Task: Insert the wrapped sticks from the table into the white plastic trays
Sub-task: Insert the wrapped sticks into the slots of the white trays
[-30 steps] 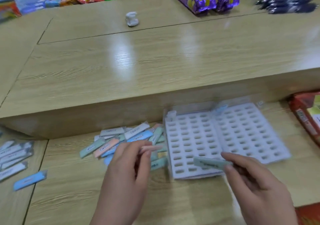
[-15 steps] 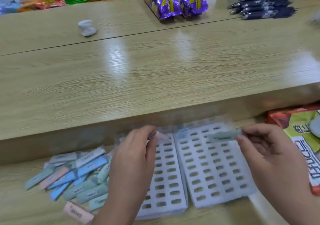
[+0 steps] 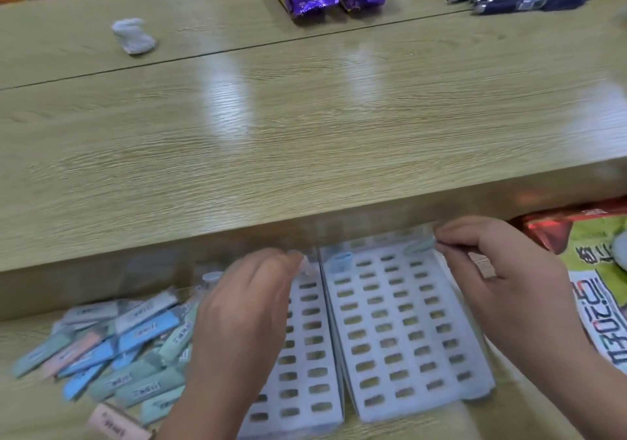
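**Both hands hold a stick at the far tray edge**

The right hand (image 3: 502, 280) pinches a green wrapped stick (image 3: 419, 246) between thumb and forefinger. The stick points left from the fingertips, over the far corner of the right white tray (image 3: 480, 378). The left hand (image 3: 251, 307) holds a pink stick (image 3: 308, 267) at its fingertips, over the left tray (image 3: 330, 371). The pile of sticks (image 3: 118, 348) lies left of its wrist.

left tray (image 3: 300, 417) and right tray (image 3: 403, 355): white plastic, rows of little holes, flat, side by side | wrapped sticks (image 3: 112, 351): blue, green, pink, heaped left of trays | blue stick (image 3: 341, 260): stands in right tray's far-left hole | green stick (image 3: 419, 247): at its far-right corner, pinched by right hand (image 3: 502, 287) | pink stick (image 3: 307, 267): over left tray's far edge, pinched by left hand (image 3: 244, 321)
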Demonstrator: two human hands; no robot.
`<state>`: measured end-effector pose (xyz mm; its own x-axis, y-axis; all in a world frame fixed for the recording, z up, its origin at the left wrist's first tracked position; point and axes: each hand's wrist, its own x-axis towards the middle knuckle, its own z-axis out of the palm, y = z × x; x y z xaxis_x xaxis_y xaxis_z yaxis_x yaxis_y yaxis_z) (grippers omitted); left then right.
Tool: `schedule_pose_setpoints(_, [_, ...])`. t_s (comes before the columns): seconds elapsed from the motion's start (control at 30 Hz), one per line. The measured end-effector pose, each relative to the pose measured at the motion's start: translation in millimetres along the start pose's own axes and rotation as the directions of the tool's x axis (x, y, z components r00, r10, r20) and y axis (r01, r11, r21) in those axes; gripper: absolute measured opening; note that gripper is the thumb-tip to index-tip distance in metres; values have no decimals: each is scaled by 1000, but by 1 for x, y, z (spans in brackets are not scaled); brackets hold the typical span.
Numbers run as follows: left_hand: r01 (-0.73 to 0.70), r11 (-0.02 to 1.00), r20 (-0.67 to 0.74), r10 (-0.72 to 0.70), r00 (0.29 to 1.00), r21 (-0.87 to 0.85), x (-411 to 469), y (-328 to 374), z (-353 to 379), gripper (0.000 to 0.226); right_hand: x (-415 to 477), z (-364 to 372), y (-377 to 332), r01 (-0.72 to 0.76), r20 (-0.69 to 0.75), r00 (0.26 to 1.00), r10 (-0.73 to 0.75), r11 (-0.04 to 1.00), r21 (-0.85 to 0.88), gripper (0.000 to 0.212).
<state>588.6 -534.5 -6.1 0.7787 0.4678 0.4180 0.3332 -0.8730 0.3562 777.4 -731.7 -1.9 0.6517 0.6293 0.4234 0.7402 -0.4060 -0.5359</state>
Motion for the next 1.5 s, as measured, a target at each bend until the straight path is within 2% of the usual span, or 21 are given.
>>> schedule_pose_setpoints(0.13, [-34,995,-58,29,998,-89,3,-3,4,22,6,-1,3,89,92,992,-81,991,-95,15])
schedule_pose_setpoints(0.27, [-81,989,-58,75,996,-123,0,-9,5,23,6,1,3,123,151,983,-101,982,-144,11])
schedule_pose_setpoints(0.43, [-76,993,-110,65,992,-93,-1,-9,9,21,5,5,4,114,111,989,-100,985,-133,20])
schedule_pose_setpoints(0.53, [-60,996,-137,49,989,-73,-3,-9,14,21,5,7,5,111,106,989,-100,988,-105,17])
schedule_pose_setpoints(0.73, [-52,999,-12,52,999,0,-5,-6,14,27,4,10,9,150,94,986,-137,979,-141,19])
schedule_pose_setpoints(0.8, [-30,999,12,30,999,23,-3,-2,8,23,2,10,5,138,67,989,-129,977,-162,21])
schedule_pose_setpoints(0.97, [49,997,1,-49,999,-57,-6,5,-11,28,-3,6,-22,134,8,991,-134,975,-179,26])
schedule_pose_setpoints(1.07, [72,986,-49,-80,996,-148,-22,-7,-32,25,-16,16,-66,105,-11,994,-106,990,-89,25])
schedule_pose_setpoints(1.17, [140,962,-103,-168,980,-236,-52,-32,-55,23,-38,41,-119,127,115,985,-129,992,26,26])
schedule_pose_setpoints(1.3, [328,918,-127,-361,924,-221,-100,-86,-84,20,-60,86,-179,217,296,924,-241,970,111,26])
schedule_pose_setpoints(1.37, [387,905,-70,-403,912,-175,-124,-113,-92,21,-72,107,-204,257,355,896,-266,964,75,29])
schedule_pose_setpoints(1.5, [368,928,56,-366,929,-54,-152,-139,-97,28,-87,133,-237,298,410,886,-217,943,-146,36])
